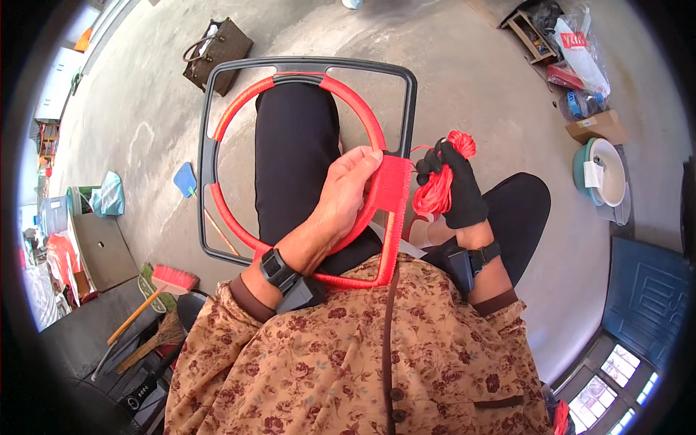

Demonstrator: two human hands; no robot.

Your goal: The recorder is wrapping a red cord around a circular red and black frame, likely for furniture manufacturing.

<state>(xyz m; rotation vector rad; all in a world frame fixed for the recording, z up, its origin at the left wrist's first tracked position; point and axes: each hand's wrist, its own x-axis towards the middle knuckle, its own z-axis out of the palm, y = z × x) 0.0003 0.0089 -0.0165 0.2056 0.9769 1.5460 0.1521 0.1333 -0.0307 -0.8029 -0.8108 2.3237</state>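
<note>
Teal is the colour of the bag point(108, 194) far over on the left. Next comes a broom point(172, 279) with red bristles and a yellow stick, and then a flat blue thing point(185, 179), maybe a fly swatter, though it is too small to be sure. A brown bag point(221, 54) stands higher up, just past the top left corner of the black frame point(206, 170). Grey floor point(145, 94) lies between these things and the frame's left edge, so that side has room. The frame is in front of the person's tummy, over one dark knee point(297, 145), with its bottom edge close to the flowery shirt point(348, 355). Inside it is a round ring point(360, 109) with red wrapped round most of it, and gaps show between the ring and the frame's corners. The left hand point(341, 192) is bare and reaches across the ring; its thumb and fingers pinch the flat red part point(391, 185) by the frame's right edge. Close by, the right hand point(464, 192) wears a black glove, its fingers curled round a bunch of red cord point(433, 194). One thin red strand crosses the small gap between the frame and that hand. More floor lies further right, before the pale tubs point(609, 174) and the blue door point(644, 297).
</note>
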